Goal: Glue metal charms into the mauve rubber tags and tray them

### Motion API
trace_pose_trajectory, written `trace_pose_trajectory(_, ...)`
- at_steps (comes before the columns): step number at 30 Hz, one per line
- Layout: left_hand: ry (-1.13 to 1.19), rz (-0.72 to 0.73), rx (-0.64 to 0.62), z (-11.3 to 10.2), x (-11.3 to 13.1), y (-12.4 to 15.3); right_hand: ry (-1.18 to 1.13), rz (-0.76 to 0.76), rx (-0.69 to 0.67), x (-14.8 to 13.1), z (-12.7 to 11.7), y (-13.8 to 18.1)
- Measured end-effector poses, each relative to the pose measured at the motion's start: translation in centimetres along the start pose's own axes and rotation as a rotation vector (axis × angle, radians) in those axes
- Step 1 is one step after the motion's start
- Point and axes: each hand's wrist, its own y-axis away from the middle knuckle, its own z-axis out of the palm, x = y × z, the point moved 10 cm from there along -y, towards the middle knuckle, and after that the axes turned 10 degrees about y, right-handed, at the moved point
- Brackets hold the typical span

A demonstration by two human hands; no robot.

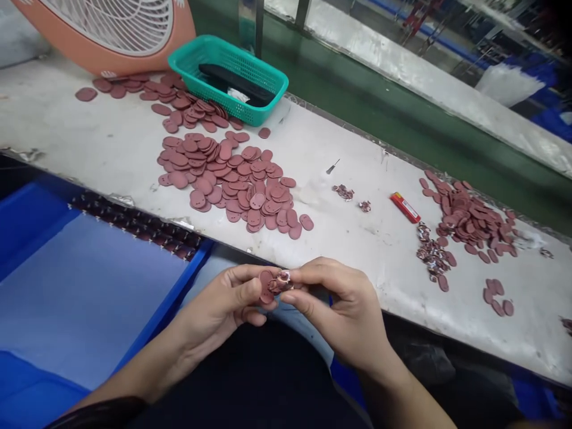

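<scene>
Between thumb and fingers my left hand pinches a dark red oval disc with small holes. My right hand pinches a small brownish piece with whitish edges, which meets the disc's right side. Both hands are close together just off the table's front edge. Beyond them on the white table lies a large heap of similar red oval discs. Several small brown-and-white pieces lie in a cluster to the right.
A green basket holding a dark item stands behind the heap, beside an orange fan. Farther right lie a pointed tool, a red packet and another disc pile. A blue bin with dark pieces sits at left.
</scene>
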Motion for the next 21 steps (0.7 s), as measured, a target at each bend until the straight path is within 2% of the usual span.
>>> trace_pose_trajectory(9,-0.018,0.013,-0.045,0.2,0.2,0.2,0.082,-0.066,-0.071,-0.8,0.6,-0.1)
trace_pose_trajectory(21,-0.002,-0.017,-0.019,0.0,-0.1,0.4,0.141,-0.169,-0.159,-2.3,0.9,-0.4)
